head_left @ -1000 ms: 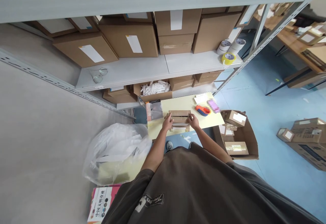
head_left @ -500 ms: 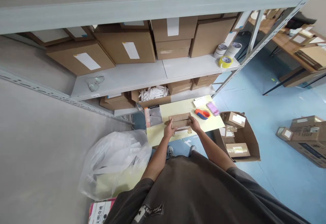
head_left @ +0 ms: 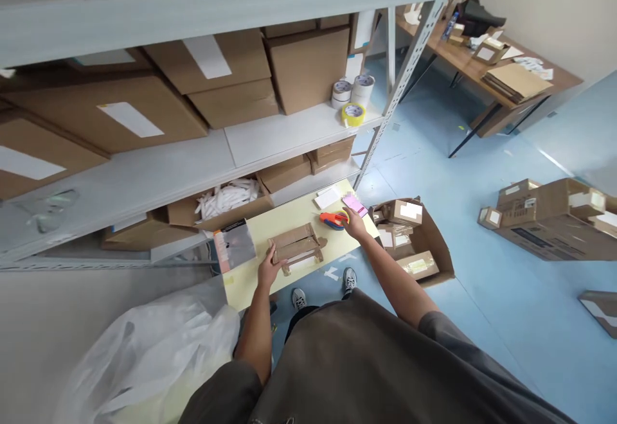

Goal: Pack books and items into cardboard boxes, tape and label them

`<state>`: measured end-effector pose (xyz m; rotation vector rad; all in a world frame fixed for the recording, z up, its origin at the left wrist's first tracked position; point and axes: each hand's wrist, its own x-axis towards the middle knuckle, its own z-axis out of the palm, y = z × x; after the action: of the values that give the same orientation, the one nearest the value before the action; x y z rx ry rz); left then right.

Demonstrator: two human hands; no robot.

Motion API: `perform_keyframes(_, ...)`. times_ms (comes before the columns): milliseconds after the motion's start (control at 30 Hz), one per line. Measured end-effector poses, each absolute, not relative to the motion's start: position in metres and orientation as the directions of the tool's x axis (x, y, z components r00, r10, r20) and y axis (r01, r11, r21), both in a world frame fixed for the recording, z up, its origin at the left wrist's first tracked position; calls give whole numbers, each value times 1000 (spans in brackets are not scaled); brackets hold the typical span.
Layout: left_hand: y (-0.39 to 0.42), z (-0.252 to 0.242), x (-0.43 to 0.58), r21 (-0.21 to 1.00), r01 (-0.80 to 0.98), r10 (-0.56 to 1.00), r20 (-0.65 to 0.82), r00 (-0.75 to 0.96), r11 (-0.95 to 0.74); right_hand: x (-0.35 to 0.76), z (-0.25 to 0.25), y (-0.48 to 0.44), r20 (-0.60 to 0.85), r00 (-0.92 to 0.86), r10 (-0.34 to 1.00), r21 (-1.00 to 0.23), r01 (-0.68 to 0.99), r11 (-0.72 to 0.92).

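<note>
On the pale yellow table (head_left: pixel 243 286) lies a small brown cardboard box (head_left: pixel 295 241), with a loose flap sticking out at its right end. My left hand (head_left: pixel 268 270) grips the box by its left end, thumb along the near side. In front of the box sits another taped carton (head_left: pixel 303 262), partly covered by it. My right hand (head_left: pixel 355 225) is at the right of the table, its fingers closed around an orange and blue tape dispenser (head_left: pixel 332 220). A pink item (head_left: pixel 355 205) and a white stack (head_left: pixel 328 197) are beside the dispenser.
A metal shelf (head_left: pixel 308 133) with cartons and tape rolls (head_left: pixel 353 114) rises behind the table. At the right, an open carton (head_left: pixel 441 260) holds small boxes. A big plastic bag (head_left: pixel 159 347) stands at the left, and a brown desk (head_left: pixel 554 80) stands farther off.
My right hand has let go of the cardboard box and moved right onto the tape dispenser. The box now rests lower, held by my left hand alone. The view has turned right.
</note>
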<state>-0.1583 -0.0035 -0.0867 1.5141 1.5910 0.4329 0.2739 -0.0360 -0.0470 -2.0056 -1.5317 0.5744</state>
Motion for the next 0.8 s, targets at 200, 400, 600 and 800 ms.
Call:
perform_keyframes(200, -5, -85, -140, 812, 453, 898, -437, 54, 368, 318, -70, -29, -141, 159, 977, -592, 777, -212)
perform_keyframes(400, -9, -81, -120, 844, 290, 883, -469, -8, 451, 294, -97, -10, -394, 8, 919, -519, 823, -229)
perform_keyframes(600, -10, -85, -118, 846, 293, 882, -471, 19, 446, 266, -133, 10, -556, 40, 830, -446, 829, -338)
perform_keyframes(800, -9, -79, -115, 815, 397, 880, -473, 38, 422, 275, -130, 0, -466, 26, 885, -519, 802, -296)
